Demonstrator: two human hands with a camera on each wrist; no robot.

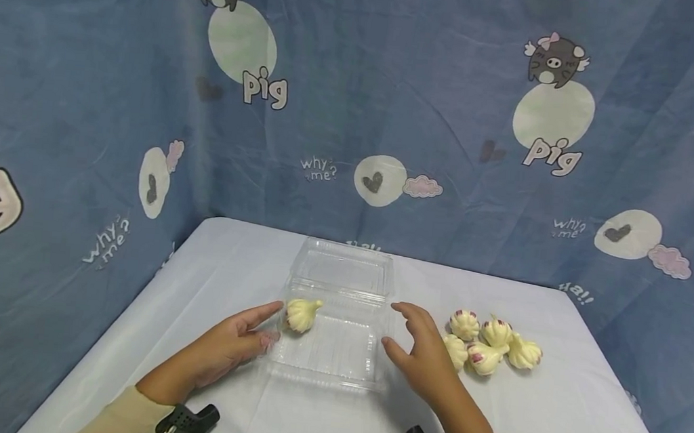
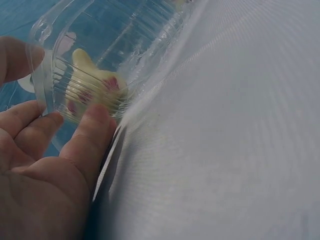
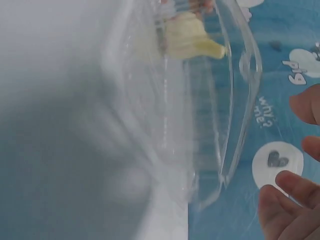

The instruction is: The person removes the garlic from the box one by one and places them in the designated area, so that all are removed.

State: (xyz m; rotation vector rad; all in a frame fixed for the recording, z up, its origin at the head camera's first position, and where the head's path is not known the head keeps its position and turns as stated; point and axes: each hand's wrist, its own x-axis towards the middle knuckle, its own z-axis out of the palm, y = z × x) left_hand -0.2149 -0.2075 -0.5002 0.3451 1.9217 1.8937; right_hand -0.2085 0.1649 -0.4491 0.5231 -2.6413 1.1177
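Note:
A clear plastic clamshell box (image 1: pixel 327 351) lies on the white table with its lid (image 1: pixel 343 270) folded back, away from me. One garlic bulb (image 1: pixel 301 315), cream with purple patches, sits in the left part of its base. My left hand (image 1: pixel 229 343) is at the box's left side; in the left wrist view its thumb (image 2: pixel 90 132) touches the outer wall beside the bulb, and the other fingers are near the rim. To the right of the box, my right hand (image 1: pixel 427 359) hovers with fingers spread and loosely bent, holding nothing.
Several more garlic bulbs (image 1: pixel 485 360) lie in a cluster on the table, right of my right hand. The white tablecloth (image 1: pixel 227 261) reaches back to a blue printed curtain (image 1: pixel 454 102), which also closes off the left side.

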